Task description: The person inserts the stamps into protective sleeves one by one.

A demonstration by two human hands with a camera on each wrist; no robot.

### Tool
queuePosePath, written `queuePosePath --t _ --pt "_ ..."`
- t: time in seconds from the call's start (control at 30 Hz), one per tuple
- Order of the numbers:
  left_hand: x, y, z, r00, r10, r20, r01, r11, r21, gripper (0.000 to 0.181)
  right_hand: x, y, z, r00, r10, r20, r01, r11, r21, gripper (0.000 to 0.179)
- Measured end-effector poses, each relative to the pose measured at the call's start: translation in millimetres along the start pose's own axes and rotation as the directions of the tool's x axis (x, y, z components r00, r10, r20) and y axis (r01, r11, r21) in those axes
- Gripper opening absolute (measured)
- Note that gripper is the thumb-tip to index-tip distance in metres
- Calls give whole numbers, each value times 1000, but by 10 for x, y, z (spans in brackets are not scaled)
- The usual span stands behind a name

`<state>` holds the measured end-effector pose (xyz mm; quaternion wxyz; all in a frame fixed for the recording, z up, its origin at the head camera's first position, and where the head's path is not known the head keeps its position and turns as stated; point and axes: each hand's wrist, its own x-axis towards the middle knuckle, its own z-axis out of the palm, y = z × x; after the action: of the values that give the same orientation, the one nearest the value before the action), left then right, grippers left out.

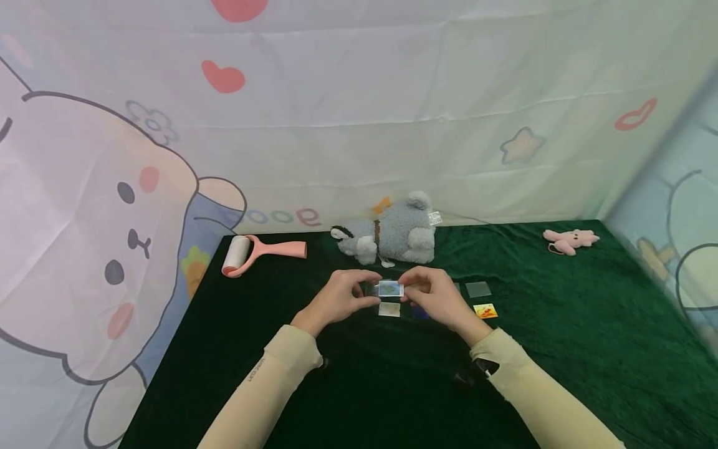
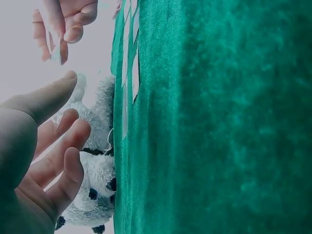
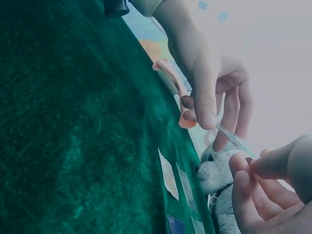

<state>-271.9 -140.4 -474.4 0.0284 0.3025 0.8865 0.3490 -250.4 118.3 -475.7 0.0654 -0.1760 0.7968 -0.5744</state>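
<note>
A small stamp-like picture [image 1: 391, 288] with a pale border is held up between both hands, over the dark green cloth. My left hand [image 1: 342, 292] pinches one end of a clear sleeve [image 3: 231, 137] between thumb and fingers. At the opposite end, my right hand [image 1: 432, 293] pinches the piece with thumb and forefinger; its fingertips hide that edge. Just below the hands lies a pale paper piece [image 1: 389, 309], beside a dark blue piece [image 3: 176, 225] partly covered by the right hand in the head view. A yellow picture piece [image 1: 485, 310] and a clear sleeve [image 1: 478, 289] lie farther right.
Behind the hands a grey plush toy [image 1: 401, 237] lies on its side against the printed backdrop [image 1: 336, 143]. A pink-handled lint roller [image 1: 283, 249] is at the back left, and a small pink plush [image 1: 571, 241] at the back right.
</note>
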Motion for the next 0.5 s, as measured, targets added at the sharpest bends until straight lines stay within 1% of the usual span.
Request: queuePosePath --t 0.3,0.5 --pt "-4 4 -6 1000 0 0 0 1000 -1 43 17 15 3 1000 6 -9 -6 1000 -10 16" --pt "6 16 -4 1000 2 9 -2 1000 -9 46 22 1 31 1000 -2 -9 2 1000 20 21"
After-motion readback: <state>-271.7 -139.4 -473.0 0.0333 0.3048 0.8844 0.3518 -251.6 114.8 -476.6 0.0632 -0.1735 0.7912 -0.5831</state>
